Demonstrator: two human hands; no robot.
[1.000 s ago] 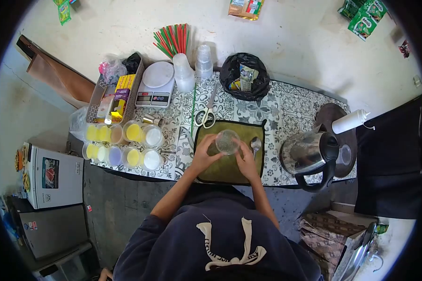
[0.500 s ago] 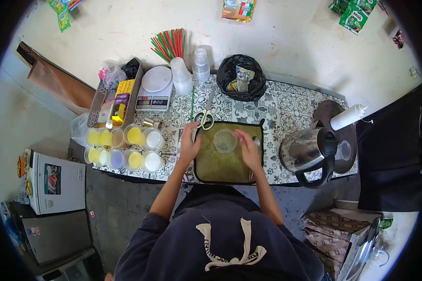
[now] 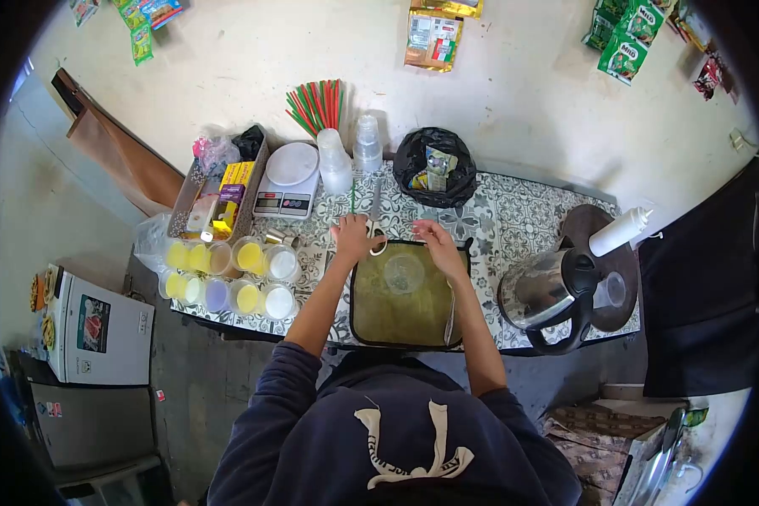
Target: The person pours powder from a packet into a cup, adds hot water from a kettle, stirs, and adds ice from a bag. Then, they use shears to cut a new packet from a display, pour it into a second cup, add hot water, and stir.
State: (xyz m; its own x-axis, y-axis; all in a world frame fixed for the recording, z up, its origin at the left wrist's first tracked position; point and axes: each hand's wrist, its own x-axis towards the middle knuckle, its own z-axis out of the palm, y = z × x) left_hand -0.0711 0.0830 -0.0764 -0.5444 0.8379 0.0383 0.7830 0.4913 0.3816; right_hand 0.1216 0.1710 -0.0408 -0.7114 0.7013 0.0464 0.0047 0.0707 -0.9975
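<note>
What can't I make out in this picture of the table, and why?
All in the head view:
Scissors: handles partly covered by the left hand, so its grip is unclear.
Spoon: partly hidden by the right forearm.
Kettle: contents hidden by its body and lid.
Packets in the black bag: print too small to read.
Uppermost gold packet: cut off by the top edge.

The left hand [image 3: 353, 236] covers part of the scissors [image 3: 379, 244]; the right forearm [image 3: 478, 341] hides part of the spoon [image 3: 449, 322].
</note>
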